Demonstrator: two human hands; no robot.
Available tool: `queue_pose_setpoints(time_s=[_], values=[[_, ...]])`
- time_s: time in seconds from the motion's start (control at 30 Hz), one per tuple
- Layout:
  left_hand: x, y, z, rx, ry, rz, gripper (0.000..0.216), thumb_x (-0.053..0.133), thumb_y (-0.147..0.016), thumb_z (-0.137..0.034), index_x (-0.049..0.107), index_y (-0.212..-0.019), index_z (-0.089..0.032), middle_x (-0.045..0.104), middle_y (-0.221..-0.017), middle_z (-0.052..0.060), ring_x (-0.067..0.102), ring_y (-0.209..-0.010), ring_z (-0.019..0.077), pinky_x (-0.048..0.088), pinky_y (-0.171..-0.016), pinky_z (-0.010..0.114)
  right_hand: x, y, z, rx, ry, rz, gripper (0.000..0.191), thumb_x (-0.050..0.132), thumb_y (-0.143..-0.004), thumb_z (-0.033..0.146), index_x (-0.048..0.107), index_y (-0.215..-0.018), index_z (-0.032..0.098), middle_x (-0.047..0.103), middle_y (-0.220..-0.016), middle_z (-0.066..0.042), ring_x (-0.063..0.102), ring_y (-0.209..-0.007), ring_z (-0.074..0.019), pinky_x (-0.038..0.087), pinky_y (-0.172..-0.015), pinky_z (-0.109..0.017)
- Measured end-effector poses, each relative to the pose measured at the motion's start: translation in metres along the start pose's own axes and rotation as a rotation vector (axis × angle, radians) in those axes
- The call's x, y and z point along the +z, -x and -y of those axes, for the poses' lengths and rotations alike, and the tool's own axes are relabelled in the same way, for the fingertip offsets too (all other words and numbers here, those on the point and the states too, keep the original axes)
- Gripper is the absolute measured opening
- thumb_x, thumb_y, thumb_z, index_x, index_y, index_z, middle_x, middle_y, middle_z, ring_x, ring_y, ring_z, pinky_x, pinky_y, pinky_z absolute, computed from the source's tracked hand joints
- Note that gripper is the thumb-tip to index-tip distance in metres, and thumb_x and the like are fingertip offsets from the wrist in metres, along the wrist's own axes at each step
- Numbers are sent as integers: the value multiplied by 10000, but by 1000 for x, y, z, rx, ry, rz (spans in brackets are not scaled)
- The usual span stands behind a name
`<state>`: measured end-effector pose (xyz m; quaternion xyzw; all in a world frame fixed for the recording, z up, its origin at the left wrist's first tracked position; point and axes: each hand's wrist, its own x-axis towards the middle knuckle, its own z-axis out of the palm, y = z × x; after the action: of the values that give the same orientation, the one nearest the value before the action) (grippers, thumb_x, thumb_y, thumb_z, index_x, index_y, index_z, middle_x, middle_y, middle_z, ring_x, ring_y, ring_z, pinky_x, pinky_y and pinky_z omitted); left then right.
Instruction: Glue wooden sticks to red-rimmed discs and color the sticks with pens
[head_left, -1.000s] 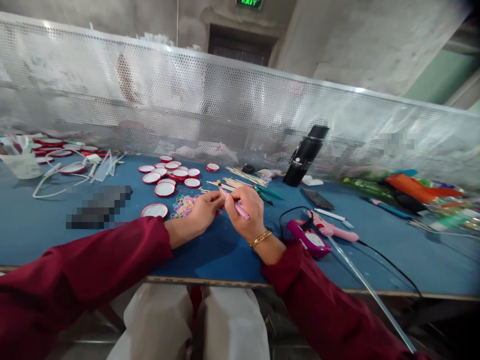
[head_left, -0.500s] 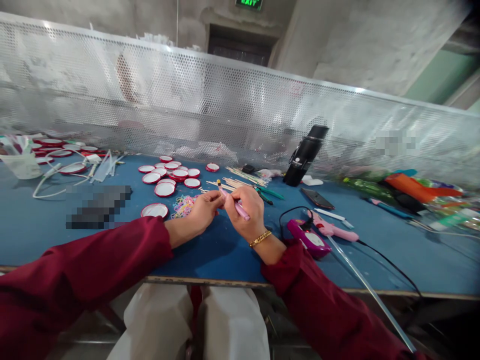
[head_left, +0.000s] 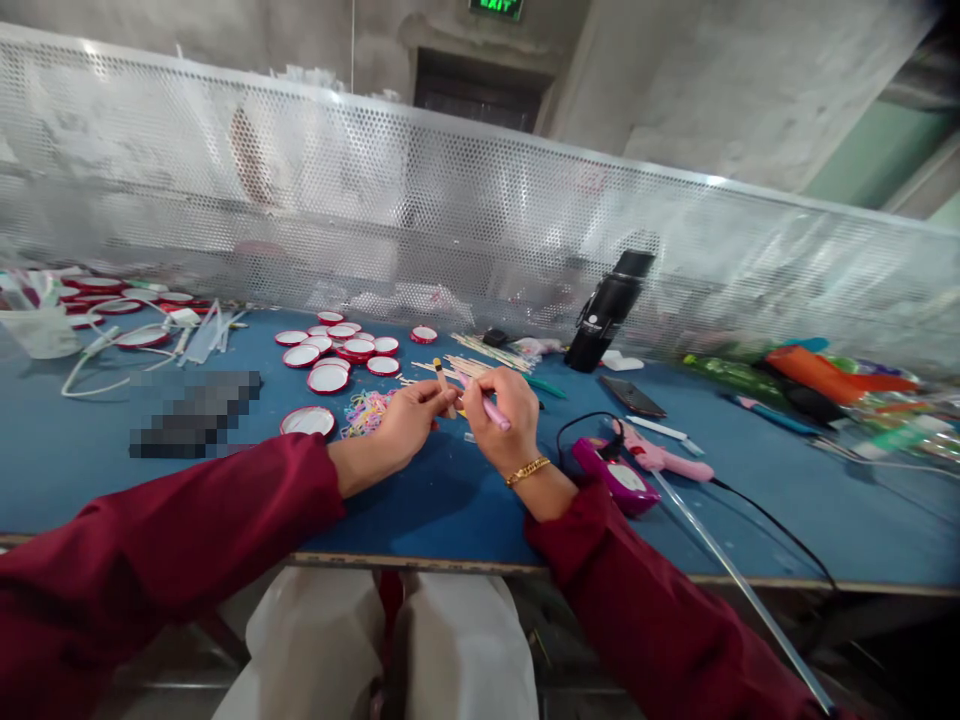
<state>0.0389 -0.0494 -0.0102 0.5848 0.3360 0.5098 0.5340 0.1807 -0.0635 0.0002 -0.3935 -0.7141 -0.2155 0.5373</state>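
Note:
Pinched between the fingertips of my left hand [head_left: 409,425] is a short tan stick [head_left: 441,374] with a yellowish upper end, held upright. A pink pen [head_left: 495,414] lies in the closed fingers of my right hand [head_left: 510,420], slanting toward the stick; whether its tip touches is too small to tell. Beside my left hand is a heap of colourful rubber bands [head_left: 366,412]. Thin wooden sticks [head_left: 427,371] lie spread on the table beyond both hands. Red-rimmed white lids [head_left: 328,377] are grouped to the left of them.
A blue table [head_left: 420,520] backs onto a perforated metal screen [head_left: 480,210]. At the right are a black bottle [head_left: 611,310], a phone [head_left: 634,395], a purple power socket [head_left: 616,478] and a pink glue gun [head_left: 664,458] with cords. A white cup [head_left: 41,333] stands far left.
My right hand has moved slightly right with the pink pen, opening a gap from my left hand. More of the tan stick shows; my left hand stays nearly in place.

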Motion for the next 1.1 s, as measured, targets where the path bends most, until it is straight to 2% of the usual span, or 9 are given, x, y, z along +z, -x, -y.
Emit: queue_pose_setpoints(time_s=[0.3,0.43,0.67,0.9,1.1], values=[[0,-3,7,25,95,21,355,697,-670,-502,581,-645,-168,507,-640,-18,382,-557,83,261,-485,210,1,-1,12,-74,-64,45,152,547,-847,198,481,-713,223,553,-668,-12,516,-674,-167,428,-673,-330],[1,0,1,-8,62,-13,327,702,-666,-485,613,-673,-170,542,-661,-9,403,-576,91,284,-499,211,0,-1,10,-61,-52,33,159,541,-847,201,478,-704,224,547,-659,-10,510,-666,-165,424,-669,-332],[1,-2,4,8,83,7,342,719,-645,-490,620,-668,-164,545,-656,-8,401,-571,89,274,-497,214,1,1,10,-74,-65,46,148,550,-845,197,485,-715,221,558,-669,-12,521,-674,-166,432,-678,-334],[1,0,3,-13,51,-3,366,703,-667,-522,652,-725,-164,606,-746,18,435,-607,97,317,-511,207,0,0,7,-47,-42,30,156,546,-845,204,480,-705,223,554,-664,-9,514,-674,-166,425,-682,-333],[2,0,2,-5,102,4,370,723,-647,-510,605,-675,-161,549,-664,-11,409,-575,85,283,-498,209,1,1,10,-72,-57,33,148,553,-845,199,489,-714,222,566,-667,-15,523,-673,-168,432,-678,-336]])
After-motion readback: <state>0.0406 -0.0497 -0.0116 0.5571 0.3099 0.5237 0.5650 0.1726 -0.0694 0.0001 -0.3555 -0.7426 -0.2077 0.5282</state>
